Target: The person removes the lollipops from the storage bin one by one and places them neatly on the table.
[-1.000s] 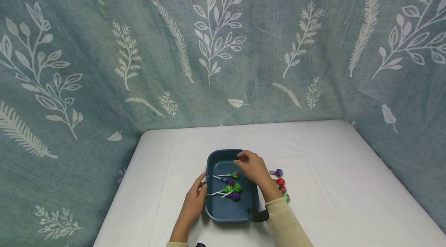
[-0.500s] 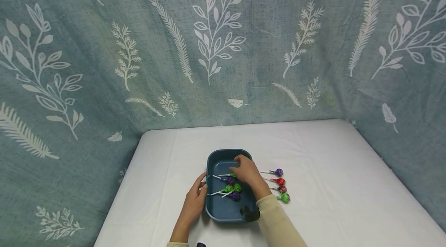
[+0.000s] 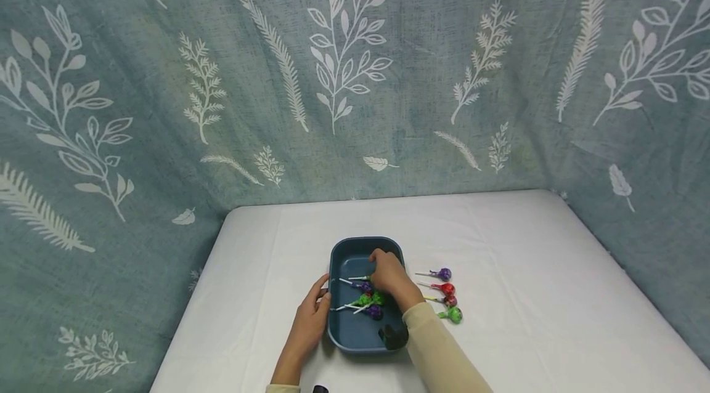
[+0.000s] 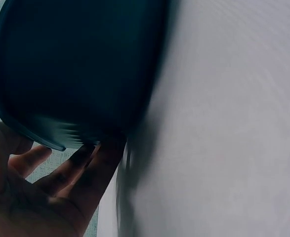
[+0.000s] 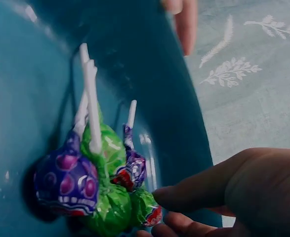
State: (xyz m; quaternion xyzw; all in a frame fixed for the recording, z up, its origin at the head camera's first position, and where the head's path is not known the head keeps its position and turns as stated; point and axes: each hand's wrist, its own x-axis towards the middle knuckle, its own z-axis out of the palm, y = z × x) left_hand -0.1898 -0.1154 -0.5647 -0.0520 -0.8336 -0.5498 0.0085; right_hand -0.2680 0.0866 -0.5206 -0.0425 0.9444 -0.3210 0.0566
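A dark blue tray (image 3: 355,344) holds several wrapped lollipops, among them a purple lollipop (image 5: 65,180) and a light green lollipop (image 5: 107,210). My left hand (image 3: 310,319) rests against the tray's left side, its spread fingers (image 4: 98,173) touching the outer wall. Inside the tray, my right hand (image 3: 391,276) pinches a green-and-red lollipop (image 5: 147,210) at the far end of the group. In the right wrist view its thumb touches the wrapper, with other fingertips just below. In the head view the hand hides that candy's head.
Right of the tray, a purple lollipop (image 3: 444,274), a red lollipop (image 3: 446,289), a dark red lollipop (image 3: 450,300) and a green lollipop (image 3: 454,315) lie in a column on the white tablecloth (image 3: 516,294). A patterned cloth (image 3: 355,183) hangs behind.
My right hand has moved left and down into the tray, onto the green-and-red lollipop. The lollipops right of the tray have come out from behind the right arm. The left hand stays put.
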